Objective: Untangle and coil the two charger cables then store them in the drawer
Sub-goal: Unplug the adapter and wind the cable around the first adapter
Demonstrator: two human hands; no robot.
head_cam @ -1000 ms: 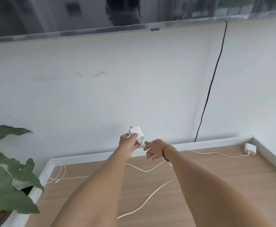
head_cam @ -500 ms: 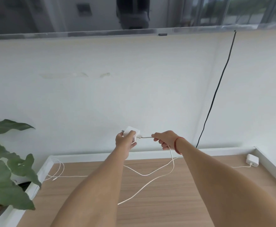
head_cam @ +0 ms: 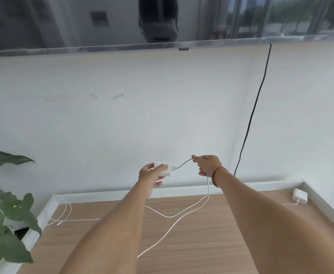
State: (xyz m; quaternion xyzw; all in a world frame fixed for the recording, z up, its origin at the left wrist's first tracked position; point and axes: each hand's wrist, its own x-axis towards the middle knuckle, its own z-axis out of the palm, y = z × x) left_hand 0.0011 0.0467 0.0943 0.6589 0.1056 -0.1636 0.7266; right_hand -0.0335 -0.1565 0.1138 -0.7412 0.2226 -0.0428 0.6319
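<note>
My left hand (head_cam: 150, 176) grips a white charger block (head_cam: 164, 168) held up in front of the wall. Its white cable (head_cam: 183, 164) runs right into my right hand (head_cam: 206, 164), which pinches it a short way from the plug. From there the cable hangs down and lies in loops on the wooden top (head_cam: 192, 238). A second white charger block (head_cam: 300, 196) lies at the far right corner, its thin cable (head_cam: 289, 204) trailing left under my right arm. A loose cable end (head_cam: 63, 214) curls at the far left of the top.
A leafy green plant (head_cam: 6, 212) stands at the left edge. A white raised rim (head_cam: 182, 189) borders the top at the back and sides. A black cord (head_cam: 255, 107) hangs down the wall from the dark screen (head_cam: 162, 22) above.
My right hand has slid right along the cable, away from the block, so a longer stretch spans between my hands. The view has tilted up slightly.
</note>
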